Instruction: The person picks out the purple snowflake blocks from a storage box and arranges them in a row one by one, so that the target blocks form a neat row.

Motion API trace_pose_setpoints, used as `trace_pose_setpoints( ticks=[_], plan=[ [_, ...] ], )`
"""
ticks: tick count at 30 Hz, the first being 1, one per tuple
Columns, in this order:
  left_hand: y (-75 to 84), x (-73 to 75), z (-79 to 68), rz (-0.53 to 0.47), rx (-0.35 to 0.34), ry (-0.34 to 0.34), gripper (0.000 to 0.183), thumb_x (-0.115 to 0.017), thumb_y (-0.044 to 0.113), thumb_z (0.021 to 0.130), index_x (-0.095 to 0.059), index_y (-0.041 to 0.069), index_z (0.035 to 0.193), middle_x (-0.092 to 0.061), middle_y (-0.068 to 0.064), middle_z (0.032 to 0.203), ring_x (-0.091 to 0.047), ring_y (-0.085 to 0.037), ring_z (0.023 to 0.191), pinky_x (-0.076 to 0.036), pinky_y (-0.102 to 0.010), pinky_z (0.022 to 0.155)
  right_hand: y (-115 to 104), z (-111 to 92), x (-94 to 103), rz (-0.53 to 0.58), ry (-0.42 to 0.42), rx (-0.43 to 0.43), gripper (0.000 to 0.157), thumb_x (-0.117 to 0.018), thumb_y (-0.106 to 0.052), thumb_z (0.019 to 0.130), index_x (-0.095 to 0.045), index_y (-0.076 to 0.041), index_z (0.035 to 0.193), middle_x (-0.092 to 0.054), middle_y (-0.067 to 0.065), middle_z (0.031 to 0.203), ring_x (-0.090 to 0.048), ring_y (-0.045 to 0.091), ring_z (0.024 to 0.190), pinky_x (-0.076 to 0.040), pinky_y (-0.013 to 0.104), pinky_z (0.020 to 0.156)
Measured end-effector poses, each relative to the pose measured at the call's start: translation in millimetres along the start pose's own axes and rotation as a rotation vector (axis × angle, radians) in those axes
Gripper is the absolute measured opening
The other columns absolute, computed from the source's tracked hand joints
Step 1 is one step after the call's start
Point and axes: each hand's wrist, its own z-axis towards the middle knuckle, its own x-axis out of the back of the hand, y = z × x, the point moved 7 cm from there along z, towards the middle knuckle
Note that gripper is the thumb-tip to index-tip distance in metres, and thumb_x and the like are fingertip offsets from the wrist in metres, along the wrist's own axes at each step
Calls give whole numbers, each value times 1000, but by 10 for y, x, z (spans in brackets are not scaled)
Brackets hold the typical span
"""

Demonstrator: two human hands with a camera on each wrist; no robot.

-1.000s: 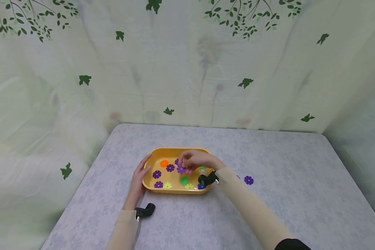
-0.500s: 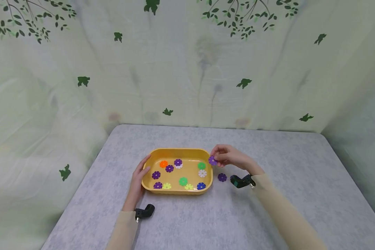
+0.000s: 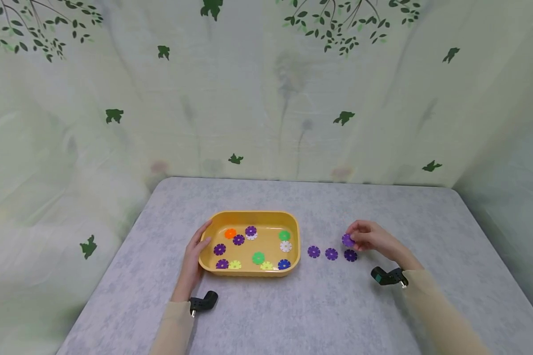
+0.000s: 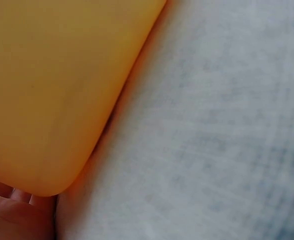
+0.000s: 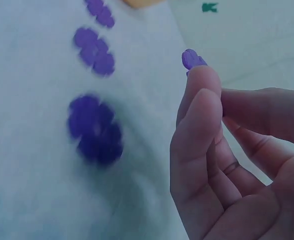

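My right hand (image 3: 375,239) pinches a purple flower-shaped disc (image 3: 347,240) between thumb and fingers, above the table to the right of the tray. In the right wrist view only the tip of this purple disc (image 5: 191,59) shows past the fingertips. Below it, three purple discs lie in a row: a near-tray one (image 3: 313,251), a middle one (image 3: 331,254) and a right one (image 3: 350,255). At the left end of the yellow tray (image 3: 248,272), my left hand (image 3: 190,264) holds the side, thumb at the rim. Its fingers are partly hidden by the tray wall (image 4: 62,100).
Inside the tray lie several more purple discs, such as one (image 3: 219,249) at the left, plus an orange disc (image 3: 230,233), green ones (image 3: 258,258), a white one (image 3: 285,246), yellow ones (image 3: 266,265) and a blue one (image 3: 284,264). A patterned curtain (image 3: 266,98) hangs behind the grey table (image 3: 271,315).
My right hand has picked a purple disc out of the tray and carried it right, over the row of purple discs. The left hand has stayed on the tray.
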Motion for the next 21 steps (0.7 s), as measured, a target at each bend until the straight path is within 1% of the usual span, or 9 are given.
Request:
trace_pose_setpoints(
  ticks=[2,5,10,16,18,21],
  plan=[
    [1,1,-2,0,-4,-4,44,-45,21,101,-42,23,146,-31,7,152,-25,-12,139,-21,-34,114,79,-83,59,-7,11,-2,19,-50,-11,98,-53,5,107,-57,8,86,-57,16,69,-54,30,65],
    [2,2,-11,1,-6,-8,45,-45,22,101,-42,23,146,-31,7,152,-25,-12,139,-21,-34,114,165,-199,127,-20,25,0,22,-50,-10,98,-52,10,107,-56,9,85,-59,16,68,-55,30,63],
    [10,3,-31,7,-8,-4,45,-46,24,101,-41,23,146,-31,6,152,-25,-12,139,-22,-33,113,256,-340,197,-47,60,-36,24,-50,-8,98,-51,14,108,-58,11,85,-61,18,67,-56,31,62],
    [20,-2,-32,8,-8,1,45,-46,24,101,-42,22,146,-31,7,152,-24,-12,139,-22,-32,113,310,-387,199,-100,96,-95,22,-53,-9,97,-54,12,106,-62,11,83,-63,20,66,-57,33,60],
    [22,-4,-26,1,-7,-1,45,-46,24,101,-41,22,146,-31,6,153,-24,-13,140,-22,-32,113,307,-383,204,-139,117,-100,21,-54,-10,96,-55,10,104,-62,11,80,-63,21,65,-57,34,59],
    [22,-6,-19,3,-6,-3,45,-46,24,101,-41,22,146,-31,6,153,-24,-13,140,-23,-32,113,273,-364,219,-185,146,-92,21,-55,-11,96,-56,8,104,-61,13,83,-63,22,65,-57,34,58]
  ],
)
